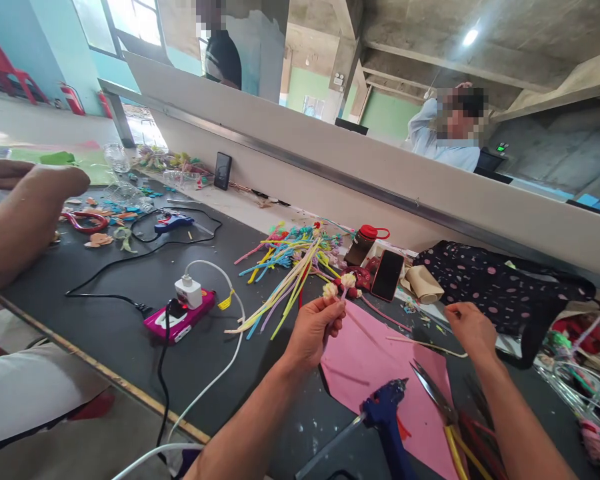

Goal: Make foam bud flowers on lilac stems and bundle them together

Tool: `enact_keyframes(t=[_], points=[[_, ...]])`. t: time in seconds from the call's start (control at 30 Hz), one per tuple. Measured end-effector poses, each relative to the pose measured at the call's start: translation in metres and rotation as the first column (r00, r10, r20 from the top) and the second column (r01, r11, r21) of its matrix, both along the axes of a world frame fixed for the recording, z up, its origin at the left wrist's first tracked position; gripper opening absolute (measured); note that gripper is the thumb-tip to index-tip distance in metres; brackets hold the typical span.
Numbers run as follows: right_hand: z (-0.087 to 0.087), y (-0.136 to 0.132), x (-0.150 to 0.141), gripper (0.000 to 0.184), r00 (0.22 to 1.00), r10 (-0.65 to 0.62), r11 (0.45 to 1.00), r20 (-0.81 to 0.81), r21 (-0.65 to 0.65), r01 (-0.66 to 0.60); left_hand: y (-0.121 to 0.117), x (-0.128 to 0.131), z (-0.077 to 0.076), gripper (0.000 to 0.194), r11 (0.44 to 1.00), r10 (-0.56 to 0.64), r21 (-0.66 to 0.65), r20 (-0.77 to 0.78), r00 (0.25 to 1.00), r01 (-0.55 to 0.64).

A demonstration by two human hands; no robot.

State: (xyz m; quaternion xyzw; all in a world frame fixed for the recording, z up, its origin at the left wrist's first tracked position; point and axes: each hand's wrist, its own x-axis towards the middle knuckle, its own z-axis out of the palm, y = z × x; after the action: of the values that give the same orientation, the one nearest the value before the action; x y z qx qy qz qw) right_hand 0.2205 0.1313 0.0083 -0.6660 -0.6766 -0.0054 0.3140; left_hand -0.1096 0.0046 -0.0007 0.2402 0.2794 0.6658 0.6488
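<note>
My left hand [316,328] is closed in a pinch round the stems of two fuzzy pipe-cleaner flowers, with cream heads [347,281] above the fingertips. A pale lilac stem shows under one head. Over the pink sheet's right side, my right hand [473,328] is raised with its fingers curled together; whatever they may hold is hidden. A cream pipe cleaner [425,344] lies below and left of it. Between my forearms lie a blue glue gun [387,407] and scissors [435,393] on the pink sheet [360,347]. Beyond my left hand spreads a pile of coloured pipe-cleaner flowers [300,253].
A magenta power strip [180,317] with a white charger and cables sits left. Behind are a red-lidded bottle [365,243], a phone [387,275] and a dark patterned cloth bag [490,287]. A co-worker's arm [20,207] reaches in at far left, near scraps and another glue gun.
</note>
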Motion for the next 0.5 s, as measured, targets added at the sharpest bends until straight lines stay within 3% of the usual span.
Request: enact_keyframes(t=[0.13,0.3,0.4,0.5], points=[[0.003,-0.004,-0.007,0.022,0.998,0.066,0.996,-0.002,-0.064,-0.066,0.000,0.002,0.000,0.019,1.000,-0.001,-0.011,-0.015,1.000,0.001],[0.000,-0.030,-0.064,0.030,0.965,0.251,0.942,-0.076,-0.209,-0.262,0.000,0.004,0.001,0.020,0.998,-0.044,-0.035,-0.022,0.999,0.043],[0.010,-0.054,-0.107,0.024,0.844,0.478,0.833,-0.242,-0.180,-0.523,-0.001,0.004,0.001,0.021,0.997,-0.066,-0.050,-0.042,0.997,0.064],[0.028,-0.076,-0.142,0.019,0.709,0.607,0.733,-0.358,-0.094,-0.674,-0.001,0.005,0.001,0.021,0.996,-0.075,-0.058,-0.064,0.995,0.071]])
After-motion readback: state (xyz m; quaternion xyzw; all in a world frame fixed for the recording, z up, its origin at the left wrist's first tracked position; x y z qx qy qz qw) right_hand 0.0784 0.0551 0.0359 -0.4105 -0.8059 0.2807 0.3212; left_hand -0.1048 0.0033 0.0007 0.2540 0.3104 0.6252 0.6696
